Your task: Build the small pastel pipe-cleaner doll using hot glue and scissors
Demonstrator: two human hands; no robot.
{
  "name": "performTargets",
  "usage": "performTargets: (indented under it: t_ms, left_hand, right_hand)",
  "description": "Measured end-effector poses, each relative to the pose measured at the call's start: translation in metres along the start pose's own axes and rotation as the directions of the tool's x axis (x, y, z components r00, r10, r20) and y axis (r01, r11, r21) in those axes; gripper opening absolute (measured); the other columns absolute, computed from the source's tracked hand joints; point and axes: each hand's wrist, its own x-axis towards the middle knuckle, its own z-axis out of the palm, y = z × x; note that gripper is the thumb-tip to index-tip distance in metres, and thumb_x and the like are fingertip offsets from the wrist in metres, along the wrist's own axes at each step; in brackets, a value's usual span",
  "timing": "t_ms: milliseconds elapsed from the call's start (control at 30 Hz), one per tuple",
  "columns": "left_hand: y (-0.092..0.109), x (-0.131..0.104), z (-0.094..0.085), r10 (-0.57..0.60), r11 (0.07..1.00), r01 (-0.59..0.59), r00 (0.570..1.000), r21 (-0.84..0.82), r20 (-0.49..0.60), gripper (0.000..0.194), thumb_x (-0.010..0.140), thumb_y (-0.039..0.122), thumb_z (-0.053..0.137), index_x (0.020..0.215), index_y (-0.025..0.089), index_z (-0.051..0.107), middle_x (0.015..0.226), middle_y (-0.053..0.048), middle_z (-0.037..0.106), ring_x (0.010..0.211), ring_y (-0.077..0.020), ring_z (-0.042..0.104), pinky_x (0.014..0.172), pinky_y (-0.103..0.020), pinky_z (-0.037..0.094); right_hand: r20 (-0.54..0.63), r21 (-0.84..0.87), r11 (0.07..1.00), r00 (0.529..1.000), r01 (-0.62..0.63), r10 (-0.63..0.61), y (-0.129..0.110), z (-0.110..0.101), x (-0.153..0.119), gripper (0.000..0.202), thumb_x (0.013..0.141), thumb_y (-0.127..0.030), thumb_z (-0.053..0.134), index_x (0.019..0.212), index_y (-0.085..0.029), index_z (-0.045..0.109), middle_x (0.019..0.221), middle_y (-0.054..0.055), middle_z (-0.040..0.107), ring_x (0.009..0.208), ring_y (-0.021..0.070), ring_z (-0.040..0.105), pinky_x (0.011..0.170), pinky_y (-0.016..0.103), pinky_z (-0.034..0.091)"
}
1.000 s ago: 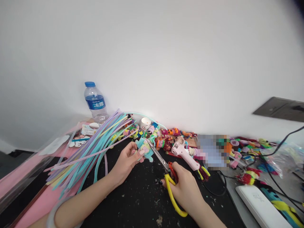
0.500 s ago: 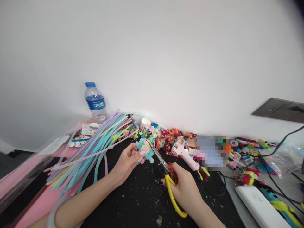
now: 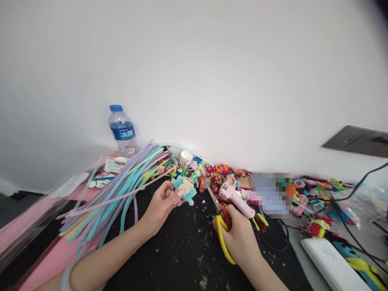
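Note:
A small fuzzy pipe-cleaner piece [image 3: 185, 190] in turquoise, yellow and pink is pinched between the thumb and fingers of my left hand [image 3: 165, 204]. My right hand [image 3: 238, 232] grips scissors [image 3: 223, 238] with yellow and red handles. Their blades point up and away from me, nearly together, to the right of the fuzzy piece and apart from it. Both hands are over the black mat [image 3: 169, 258], which is dotted with small scraps. Left of my left hand lies a bundle of long pastel pipe cleaners [image 3: 121, 194].
A pink glue gun [image 3: 236, 197] lies beyond my right hand. Along the wall are a white paper cup [image 3: 186, 159] and several colourful fuzzy pieces [image 3: 222, 169]. A water bottle [image 3: 123, 131] stands back left. A white power bank [image 3: 330, 260] and black cables [image 3: 348, 198] lie at right.
The scissors have moved right, away from the fuzzy piece, and their tips no longer overlap it. My left hand stays nearly in place, the piece slightly turned.

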Motion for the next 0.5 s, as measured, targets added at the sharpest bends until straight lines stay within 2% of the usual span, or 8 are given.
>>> performTargets:
  t_ms: [100,233,367,500]
  left_hand:
    - [0.0,0.001,-0.001,0.103,0.991,-0.097,0.992,0.09,-0.07,0.024,0.072,0.024,0.067,0.07,0.021,0.044,0.064,0.007,0.032,0.058,-0.0097,0.042,0.065,-0.029,0.045]
    - [0.0,0.0,-0.002,0.245,0.934,-0.206,0.964,0.291,-0.101,0.021,0.071,0.025,0.067,0.075,0.022,0.046,0.069,0.006,0.029,0.061,-0.0101,0.039,0.06,-0.023,0.041]
    - [0.001,-0.002,-0.001,0.25,0.895,-0.205,0.966,0.397,-0.063,0.021,0.073,0.023,0.064,0.081,0.022,0.045,0.074,0.006,0.03,0.063,-0.0084,0.037,0.057,-0.018,0.037]
    - [0.001,-0.003,0.001,0.219,0.899,-0.206,0.976,0.386,0.011,0.022,0.074,0.021,0.063,0.086,0.023,0.044,0.076,0.006,0.034,0.067,-0.0081,0.04,0.062,-0.017,0.038]
  right_hand:
    - [0.019,-0.01,0.999,0.999,-0.042,0.042,0.001,0.003,0.001,0.013,0.078,-0.031,0.052,0.075,-0.02,0.046,0.071,0.003,0.057,0.063,0.02,0.056,0.056,0.029,0.039]
    - [0.054,0.04,0.998,0.998,-0.039,0.037,0.002,0.008,0.001,0.02,0.074,-0.029,0.059,0.089,-0.017,0.053,0.085,0.007,0.062,0.074,0.0234,0.061,0.064,0.032,0.045]
    - [0.029,0.12,0.991,0.997,0.065,-0.069,0.004,0.01,0.0,0.022,0.075,-0.024,0.058,0.095,-0.017,0.054,0.093,0.009,0.061,0.087,0.0243,0.059,0.075,0.035,0.046]
    - [-0.075,0.177,0.968,0.983,0.18,-0.169,0.004,0.005,0.002,0.015,0.079,-0.02,0.052,0.094,-0.018,0.054,0.093,0.008,0.058,0.092,0.0239,0.055,0.081,0.036,0.044]
